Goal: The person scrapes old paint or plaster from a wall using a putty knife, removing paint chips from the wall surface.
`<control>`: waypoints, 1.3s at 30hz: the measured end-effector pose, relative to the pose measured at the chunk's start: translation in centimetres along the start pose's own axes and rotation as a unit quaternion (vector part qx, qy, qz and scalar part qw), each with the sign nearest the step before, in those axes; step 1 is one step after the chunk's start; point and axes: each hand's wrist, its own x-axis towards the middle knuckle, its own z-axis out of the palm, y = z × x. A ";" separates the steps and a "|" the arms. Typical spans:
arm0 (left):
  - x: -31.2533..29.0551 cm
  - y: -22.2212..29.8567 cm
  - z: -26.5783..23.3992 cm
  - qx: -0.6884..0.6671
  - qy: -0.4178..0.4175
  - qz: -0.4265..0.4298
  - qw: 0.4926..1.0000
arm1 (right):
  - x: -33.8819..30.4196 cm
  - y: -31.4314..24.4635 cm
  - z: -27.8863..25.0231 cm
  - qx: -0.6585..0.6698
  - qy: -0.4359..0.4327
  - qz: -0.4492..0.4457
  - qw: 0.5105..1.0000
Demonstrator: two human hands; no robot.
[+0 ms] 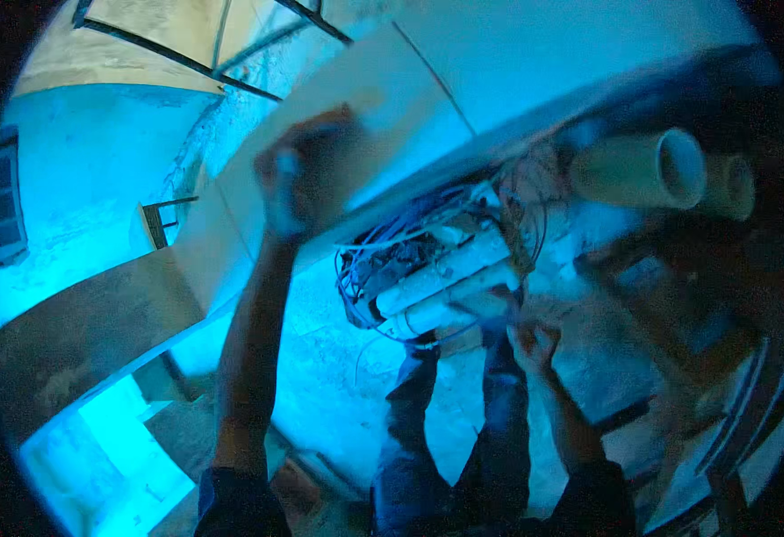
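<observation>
My left hand is over the pale slab counter, close to its near edge. Motion smears its fingers, so whether it holds anything is unclear. A light band-like patch shows at that wrist. Lower and to the right, my right hand hangs with its fingers curled into a loose fist, and nothing shows in it. Just beyond the fist lies a bundle of white pipes, below the counter edge. Tangled cables surround the pipes.
Two wide pale pipes stick out under the counter at right. Dark frame-like objects stand at the lower right. My legs are below the pipe bundle. A blue-lit wall with a window rises at far left.
</observation>
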 end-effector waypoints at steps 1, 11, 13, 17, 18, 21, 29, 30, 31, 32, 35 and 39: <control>-0.1 -0.7 -1.1 0.065 -0.008 -0.001 0.998 | -1.9 -1.9 -0.2 0.257 -0.014 0.126 0.958; -23.5 0.3 -2.4 -0.383 0.258 -0.351 0.815 | -3.7 -27.9 15.5 -0.383 0.044 -0.389 0.836; -32.1 3.6 -0.3 -0.287 0.199 -0.406 0.844 | -1.6 -27.7 16.7 -0.393 0.085 -0.451 0.796; -47.5 10.9 -5.1 -0.369 0.185 -0.545 0.730 | -2.3 -25.5 18.6 -0.544 0.093 -0.448 0.704; -50.1 11.9 -6.5 -0.404 0.227 -0.523 0.716 | -3.1 -23.7 19.5 -0.544 0.106 -0.488 0.675; -57.4 17.0 -11.7 -0.435 0.342 -0.457 0.696 | -14.7 -26.0 28.2 -0.538 -0.053 -0.346 0.767; -68.5 18.4 -28.3 -0.348 0.554 -0.329 0.681 | -36.5 -10.7 47.2 -0.414 -0.439 -0.210 0.769; -69.0 19.3 -29.9 -0.329 0.594 -0.333 0.654 | -40.2 -14.9 50.5 -0.424 -0.501 -0.147 0.741; -70.1 19.8 -31.4 -0.309 0.632 -0.337 0.626 | -40.8 -13.0 52.9 -0.377 -0.550 -0.176 0.724; -71.8 20.0 -32.0 -0.311 0.652 -0.337 0.604 | -41.5 -12.7 54.6 -0.310 -0.601 -0.171 0.716; -73.3 20.4 -34.8 -0.299 0.716 -0.261 0.574 | -41.7 -14.7 60.3 -0.396 -0.642 -0.145 0.640; -72.8 24.4 -39.0 -0.300 0.743 -0.203 0.562 | -43.1 -18.2 67.0 -0.416 -0.672 -0.085 0.607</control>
